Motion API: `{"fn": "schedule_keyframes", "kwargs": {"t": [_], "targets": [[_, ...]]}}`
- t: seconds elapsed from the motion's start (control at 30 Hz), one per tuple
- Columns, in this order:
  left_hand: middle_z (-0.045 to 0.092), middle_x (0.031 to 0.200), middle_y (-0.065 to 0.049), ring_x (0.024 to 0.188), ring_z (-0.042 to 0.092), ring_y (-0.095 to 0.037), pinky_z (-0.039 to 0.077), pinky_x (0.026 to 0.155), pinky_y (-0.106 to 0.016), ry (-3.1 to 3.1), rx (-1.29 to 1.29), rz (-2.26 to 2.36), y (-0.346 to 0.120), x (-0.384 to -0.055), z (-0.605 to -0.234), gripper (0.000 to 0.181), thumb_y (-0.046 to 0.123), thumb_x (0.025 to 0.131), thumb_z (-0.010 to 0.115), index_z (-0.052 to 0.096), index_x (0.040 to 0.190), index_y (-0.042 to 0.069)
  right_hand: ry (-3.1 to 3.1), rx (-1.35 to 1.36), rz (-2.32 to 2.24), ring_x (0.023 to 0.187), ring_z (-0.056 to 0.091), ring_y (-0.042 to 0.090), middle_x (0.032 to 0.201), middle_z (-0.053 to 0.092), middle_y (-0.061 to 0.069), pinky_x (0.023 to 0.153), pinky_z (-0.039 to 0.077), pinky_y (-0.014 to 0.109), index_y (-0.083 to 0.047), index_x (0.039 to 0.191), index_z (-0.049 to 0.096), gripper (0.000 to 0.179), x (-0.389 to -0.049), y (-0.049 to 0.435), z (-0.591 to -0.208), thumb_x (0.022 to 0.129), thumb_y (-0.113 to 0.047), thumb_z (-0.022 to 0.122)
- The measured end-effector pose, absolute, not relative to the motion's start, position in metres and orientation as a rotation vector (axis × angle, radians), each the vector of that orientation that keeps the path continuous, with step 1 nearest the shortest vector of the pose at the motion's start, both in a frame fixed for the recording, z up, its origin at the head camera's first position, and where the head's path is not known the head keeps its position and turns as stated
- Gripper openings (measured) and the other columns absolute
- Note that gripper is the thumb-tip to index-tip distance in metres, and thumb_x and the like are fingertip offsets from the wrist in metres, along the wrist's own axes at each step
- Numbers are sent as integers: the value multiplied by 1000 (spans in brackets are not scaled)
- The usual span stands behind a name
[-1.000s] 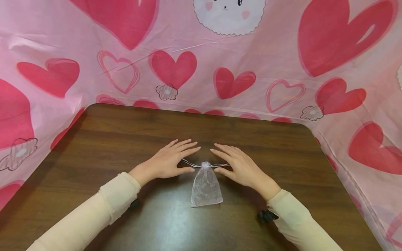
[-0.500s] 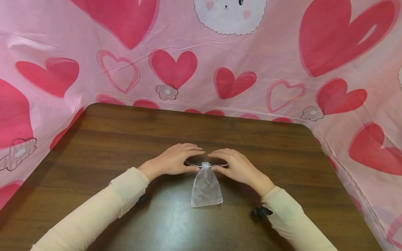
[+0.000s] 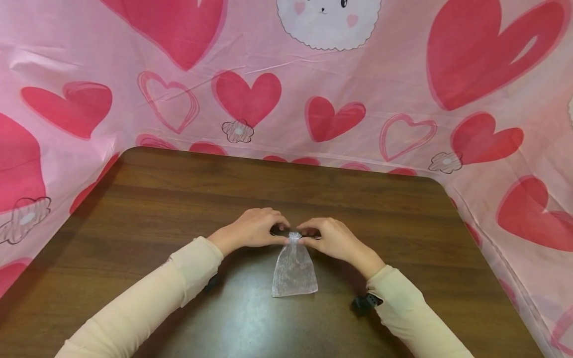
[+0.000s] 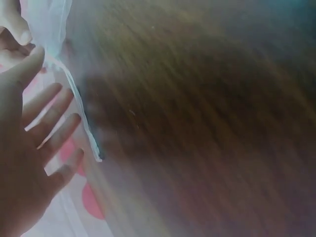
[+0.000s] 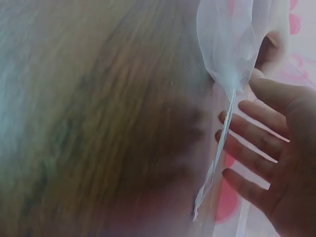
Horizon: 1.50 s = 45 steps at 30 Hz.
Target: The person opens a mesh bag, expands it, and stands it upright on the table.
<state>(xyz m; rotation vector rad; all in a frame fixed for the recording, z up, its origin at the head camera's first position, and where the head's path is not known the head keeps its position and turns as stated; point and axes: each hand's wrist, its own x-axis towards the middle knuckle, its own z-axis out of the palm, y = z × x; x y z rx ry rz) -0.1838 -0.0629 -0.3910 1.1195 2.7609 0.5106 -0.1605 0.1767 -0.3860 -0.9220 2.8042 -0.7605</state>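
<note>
Left hand [image 3: 252, 228] and right hand [image 3: 337, 239] are brought closer together than a moment ago, and the gathered neck [image 3: 294, 236] of a sheer white drawstring bag [image 3: 294, 273] is now reached by the thumb tips, one from either side. The fingers, held straighter a second earlier, are now bent inward beyond the neck, towards the far edge of the worktop [image 3: 179, 189]. No closed pinch is shown by either hand: in both wrist views the fingers are loosely spread and kept apart from the thumbs, and whether the neck is pressed or only brushed cannot be told. The left cord [image 4: 83, 116] is trailed out on one side, the right cord [image 5: 222, 140] on the other. The bag itself is hardly shifted; it is laid on the worktop, roughly midway between the left and right edges, with its neck turned to the far edge and its wide base to the near edge, which is cut from view. By this, the approach is judged nearly complete, while the neck is left gathered and a firm hold is not yet shown.
</note>
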Motion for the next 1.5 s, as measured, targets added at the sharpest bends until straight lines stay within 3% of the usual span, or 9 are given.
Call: {"fn": "schedule_keyframes", "kwargs": {"t": [0.2, 0.43, 0.6, 0.93, 1.23, 1.5], "targets": [[62, 92, 12, 90, 56, -10, 47, 77, -37, 2777, 1062, 451, -56, -181, -391, 34, 50, 88, 71, 73, 110, 24, 2837, -892, -683, 71, 57, 2, 81, 64, -12, 63, 47, 25, -15, 109, 75, 28, -158, 170, -388, 87, -31, 78], [61, 88, 12, 88, 55, -10, 45, 79, -36, 2808, 1026, 413, -50, -178, -389, 29, 48, 85, 76, 73, 103, 25, 2853, -846, -659, 67, 54, 2, 76, 61, -12, 58, 45, 24, -15, 98, 75, 17, -156, 164, -389, 85, -22, 80], [64, 87, 12, 86, 58, -11, 45, 81, -37, 2828, 1015, 466, -48, -174, -388, 23, 42, 83, 79, 74, 97, 24, 2870, -839, -682, 68, 57, 2, 75, 62, -13, 60, 46, 24, -18, 92, 72, 11, -153, 163, -389, 85, -20, 80], [66, 78, 20, 73, 59, 0, 48, 73, -37, 2740, 932, 785, -54, -163, -383, 11, 38, 87, 76, 71, 90, 28, 2903, -920, -863, 74, 63, 3, 80, 68, -12, 66, 51, 27, -20, 87, 72, 11, -141, 168, -385, 84, -14, 80], [66, 83, 19, 79, 61, 0, 48, 77, -35, 2656, 885, 1065, -57, -153, -383, 10, 35, 91, 73, 71, 97, 27, 2880, -1010, -1009, 81, 65, 7, 86, 70, -9, 74, 55, 36, -18, 88, 73, 14, -130, 171, -378, 83, -7, 80], [66, 84, 17, 82, 61, -2, 48, 78, -32, 2589, 883, 1249, -58, -149, -381, 9, 32, 89, 74, 70, 93, 25, 2924, -1085, -1151, 83, 66, 10, 86, 71, -7, 76, 55, 42, -15, 87, 73, 17, -119, 170, -372, 79, -2, 82]]}}
